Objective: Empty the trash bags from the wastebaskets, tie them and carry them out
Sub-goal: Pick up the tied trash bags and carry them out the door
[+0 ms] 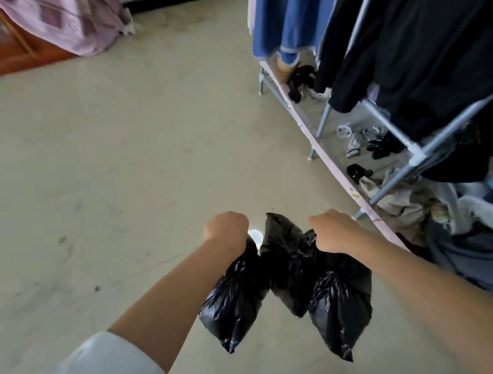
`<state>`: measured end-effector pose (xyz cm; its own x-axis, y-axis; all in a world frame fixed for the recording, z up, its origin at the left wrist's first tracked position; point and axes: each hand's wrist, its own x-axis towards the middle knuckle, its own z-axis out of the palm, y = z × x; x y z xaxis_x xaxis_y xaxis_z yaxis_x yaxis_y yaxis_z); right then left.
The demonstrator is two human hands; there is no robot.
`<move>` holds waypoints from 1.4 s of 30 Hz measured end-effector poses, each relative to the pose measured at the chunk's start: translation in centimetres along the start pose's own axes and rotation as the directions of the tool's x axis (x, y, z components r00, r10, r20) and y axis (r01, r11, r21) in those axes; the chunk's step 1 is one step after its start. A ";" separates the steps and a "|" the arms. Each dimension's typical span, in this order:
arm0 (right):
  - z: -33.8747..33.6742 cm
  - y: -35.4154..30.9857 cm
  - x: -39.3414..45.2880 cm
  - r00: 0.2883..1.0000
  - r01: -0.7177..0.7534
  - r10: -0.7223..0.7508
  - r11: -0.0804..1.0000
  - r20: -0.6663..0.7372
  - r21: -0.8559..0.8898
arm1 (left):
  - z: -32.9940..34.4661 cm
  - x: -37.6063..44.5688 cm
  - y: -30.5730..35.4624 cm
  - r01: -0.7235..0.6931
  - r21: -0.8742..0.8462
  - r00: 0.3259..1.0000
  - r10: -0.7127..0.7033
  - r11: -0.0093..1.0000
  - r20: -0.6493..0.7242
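Carrying black trash bags [289, 280] by gathered necks, my left hand [226, 227] and right hand [334, 230] fisted tight; they look light, soft, slippery, tear-prone.

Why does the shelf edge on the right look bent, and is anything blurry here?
Head view: the wide-angle lens bows the clothes rack's shelf edge; motion blur smears the pink cloth top left; the left hand, right hand and glossy black trash bags stay fairly sharp, with soft glints.
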<state>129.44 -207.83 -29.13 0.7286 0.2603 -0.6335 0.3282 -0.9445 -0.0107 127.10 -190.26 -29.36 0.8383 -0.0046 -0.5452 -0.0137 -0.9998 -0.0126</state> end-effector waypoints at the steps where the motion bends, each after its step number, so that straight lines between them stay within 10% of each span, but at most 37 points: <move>1: -2.9 -0.5 -0.9 0.999 0.037 -0.037 0.999 -0.021 0.015 | -2.6 -0.9 -0.6 0.011 -0.005 1.000 -0.011 1.000 -0.015; 9: -22.8 -4.8 -0.2 0.940 0.303 -0.291 0.952 -0.178 0.044 | -19.4 -2.1 -9.4 0.177 -0.072 0.947 -0.189 0.982 -0.259; 19: -45.2 -12.6 11.3 0.924 0.279 -0.294 0.955 -0.245 -0.096 | -36.3 8.0 -23.6 0.156 -0.081 0.914 -0.175 0.984 -0.365; 42: -91.0 -11.0 62.1 0.835 0.340 -0.317 0.940 -0.450 -0.031 | -75.5 60.9 -44.6 0.129 0.026 0.898 -0.106 0.991 -0.428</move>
<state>225.77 -163.10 2.02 0.7749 0.6069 -0.1769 0.5750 -0.7929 -0.2016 219.89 -147.36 1.26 0.9871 0.0941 -0.1295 0.0808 -0.9912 -0.1046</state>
